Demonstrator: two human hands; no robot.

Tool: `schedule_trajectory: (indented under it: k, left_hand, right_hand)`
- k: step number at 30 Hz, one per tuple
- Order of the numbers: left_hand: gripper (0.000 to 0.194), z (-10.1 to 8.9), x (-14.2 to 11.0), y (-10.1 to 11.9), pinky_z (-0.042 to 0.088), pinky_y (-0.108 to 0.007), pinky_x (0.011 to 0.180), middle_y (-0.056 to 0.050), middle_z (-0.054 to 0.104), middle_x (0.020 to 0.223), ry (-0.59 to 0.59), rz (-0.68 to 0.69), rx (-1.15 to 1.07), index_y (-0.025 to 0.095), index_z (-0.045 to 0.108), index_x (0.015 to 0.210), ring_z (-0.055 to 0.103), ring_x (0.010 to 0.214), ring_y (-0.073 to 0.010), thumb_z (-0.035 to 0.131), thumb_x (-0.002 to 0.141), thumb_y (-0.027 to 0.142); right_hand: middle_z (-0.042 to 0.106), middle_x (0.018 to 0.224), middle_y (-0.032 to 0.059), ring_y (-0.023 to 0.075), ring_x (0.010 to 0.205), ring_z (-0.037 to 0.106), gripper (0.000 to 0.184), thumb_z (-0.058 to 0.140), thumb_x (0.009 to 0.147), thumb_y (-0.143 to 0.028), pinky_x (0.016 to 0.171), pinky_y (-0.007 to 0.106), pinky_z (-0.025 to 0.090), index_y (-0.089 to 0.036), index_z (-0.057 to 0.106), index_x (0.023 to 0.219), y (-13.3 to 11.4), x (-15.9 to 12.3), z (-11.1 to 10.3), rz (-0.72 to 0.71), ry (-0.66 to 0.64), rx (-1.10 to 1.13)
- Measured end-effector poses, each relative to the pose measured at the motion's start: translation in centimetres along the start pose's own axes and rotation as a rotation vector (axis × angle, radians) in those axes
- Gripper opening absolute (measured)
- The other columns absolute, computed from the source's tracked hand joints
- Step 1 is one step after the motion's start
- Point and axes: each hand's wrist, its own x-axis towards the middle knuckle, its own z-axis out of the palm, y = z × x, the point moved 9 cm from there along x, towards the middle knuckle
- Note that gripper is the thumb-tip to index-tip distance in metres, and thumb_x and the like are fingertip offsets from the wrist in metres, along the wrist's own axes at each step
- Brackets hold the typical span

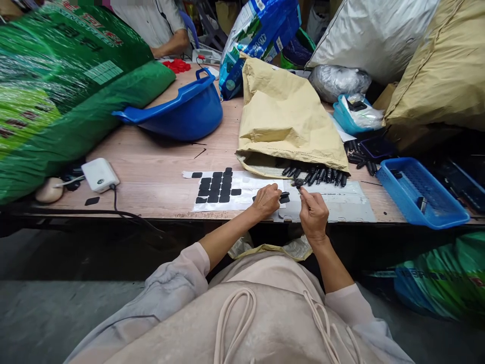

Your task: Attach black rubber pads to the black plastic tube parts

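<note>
My left hand (267,199) is closed, fingers curled together at the right edge of a white sheet (248,188). A small black piece (284,195) shows right at its fingertips; whether the fingers pinch it is hard to see. Rows of black rounded-square pieces (214,189) lie on the sheet to the left. My right hand (314,210) is closed in a pinch around a thin dark item with a rounded black end (298,182); its exact kind is unclear. Just beyond, several black tube-like parts (321,176) spill from the mouth of a tan woven sack (284,111).
A blue basin (185,111) stands at the back left, near a large green sack (71,76). To the right sits a blue plastic basket (420,194) holding a few black parts. A white charger-like box (99,175) lies at left. Another person's arm (172,44) is across the table.
</note>
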Motion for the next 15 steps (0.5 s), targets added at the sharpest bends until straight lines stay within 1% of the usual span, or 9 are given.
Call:
schedule_trajectory:
  k: [2,6,8,12,15]
  left_hand:
    - [0.031,0.0,0.1,0.0,0.05,-0.036,0.085,-0.017,0.065,0.109,0.01,0.006,-0.003,0.01,0.077,0.109,0.064,0.105,-0.0281,0.049,0.095,0.012]
    - [0.03,0.3,0.2,-0.1,0.05,-0.036,0.087,-0.016,0.066,0.107,0.042,0.014,-0.032,0.011,0.078,0.107,0.064,0.103,-0.0268,0.05,0.095,0.012]
    - [0.031,0.4,0.3,-0.3,0.05,-0.035,0.086,-0.016,0.067,0.108,0.046,0.012,-0.041,0.011,0.079,0.107,0.064,0.103,-0.0265,0.05,0.095,0.013]
    - [0.029,0.3,0.8,-1.5,0.05,-0.033,0.086,-0.014,0.071,0.11,0.055,-0.03,-0.14,0.015,0.081,0.107,0.066,0.103,-0.0251,0.056,0.094,0.018]
    - [0.026,0.1,1.2,-3.0,0.049,-0.03,0.087,-0.009,0.076,0.105,0.05,-0.069,-0.331,0.018,0.083,0.106,0.067,0.102,-0.0233,0.062,0.091,0.021]
  right_hand:
    - [0.066,0.092,0.0077,0.016,0.085,0.062,0.036,0.048,0.103,-0.025,0.076,0.026,0.049,-0.025,0.076,0.126,-0.1,-0.1,-0.1,-0.013,0.02,-0.006]
    - [0.065,0.084,0.0052,0.0145,0.075,0.058,0.038,0.046,0.102,-0.022,0.068,0.024,0.045,-0.026,0.079,0.12,0.4,-0.8,1.8,-0.027,-0.113,-0.066]
    - [0.065,0.083,0.0049,0.0151,0.075,0.059,0.036,0.047,0.102,-0.025,0.068,0.025,0.045,-0.025,0.079,0.119,0.8,-0.7,2.0,-0.005,-0.126,-0.069]
    - [0.067,0.086,0.006,0.0173,0.08,0.062,0.035,0.049,0.103,-0.031,0.075,0.027,0.048,-0.022,0.078,0.121,1.4,0.5,0.5,0.042,-0.049,0.003]
    - [0.07,0.089,0.0069,0.0188,0.085,0.064,0.034,0.051,0.101,-0.032,0.08,0.03,0.051,-0.022,0.078,0.121,2.4,0.9,-0.6,0.086,-0.021,0.032]
